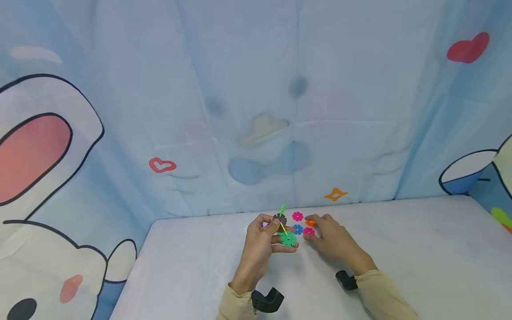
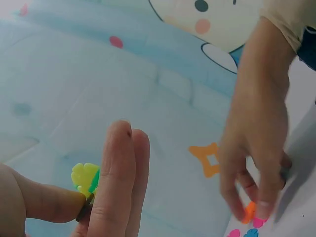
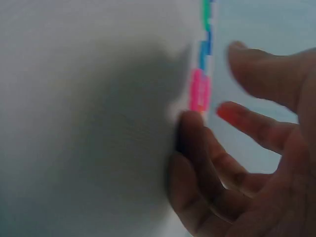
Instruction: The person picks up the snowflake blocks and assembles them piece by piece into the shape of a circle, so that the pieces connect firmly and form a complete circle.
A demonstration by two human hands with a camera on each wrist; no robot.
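In the head view my left hand (image 1: pixel 256 249) pinches a cluster of joined plastic snowflake discs between thumb and fingers. A brown disc (image 1: pixel 282 218), a green disc (image 1: pixel 289 239) and an edge-on yellow disc (image 1: pixel 283 228) show in it, with a light green disc (image 1: pixel 282 209) sticking up. The left wrist view shows the yellow disc (image 2: pixel 84 175) behind my raised fingers. My right hand (image 1: pixel 336 238) reaches down to loose discs, fingers spread and bent. Its fingertips are right at an orange disc (image 1: pixel 310 223) and a pink disc (image 1: pixel 309 231); thumb and index stay apart.
Another pink disc (image 1: pixel 298 216) and a blue disc (image 1: pixel 298 229) lie on the white table (image 1: pixel 180 271) between my hands. Behind the table hangs a light blue printed curtain (image 1: pixel 248 66). Black wrist mounts (image 1: pixel 268 301) sit at both cuffs.
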